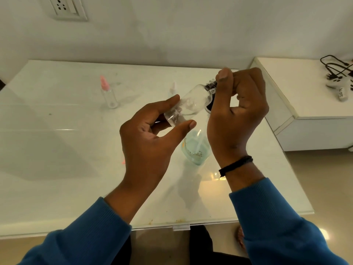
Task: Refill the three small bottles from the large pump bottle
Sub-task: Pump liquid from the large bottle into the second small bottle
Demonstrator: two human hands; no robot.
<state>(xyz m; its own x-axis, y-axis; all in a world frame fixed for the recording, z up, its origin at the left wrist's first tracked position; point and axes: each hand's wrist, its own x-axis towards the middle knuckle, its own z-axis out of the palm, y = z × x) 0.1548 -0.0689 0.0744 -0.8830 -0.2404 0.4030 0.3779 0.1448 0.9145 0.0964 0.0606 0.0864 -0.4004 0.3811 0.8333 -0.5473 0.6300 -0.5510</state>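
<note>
- My left hand (150, 131) holds a small clear bottle (188, 106) above the table, tilted so that its base points toward me and its neck points up and away to the right.
- My left thumb lies along the near side of the bottle's base and my index finger along the far side, so the base is pinched between them.
- My right hand (238, 111) is curled at the bottle's neck, with thumb and fingertips closed round its dark cap (211, 86); I cannot tell whether the cap is loose or tight.
- The bottle looks nearly empty, with only smears and specks showing on its inner wall.
- The large pump bottle (196, 147) stands on the white table (57, 169) right under my hands. It is clear with a pale green tint, and a thin tube runs down inside it. Its head is mostly hidden behind my right hand.
- A second small clear bottle with a pink cap (108, 94) stands upright on the table, well apart to the left and farther back.
- A third small bottle with a pale cap (172, 90) stands just behind my left fingertips and is partly hidden by them.
- I wear blue sleeves (277, 217) on both arms and a black band (236, 166) on my right wrist.
- To the right of the table stands a white cabinet (305, 104), with black cables (336, 67) and a white device (338, 85) lying on top of it.
- A wall socket (65, 7) sits high on the wall at the upper left.
</note>
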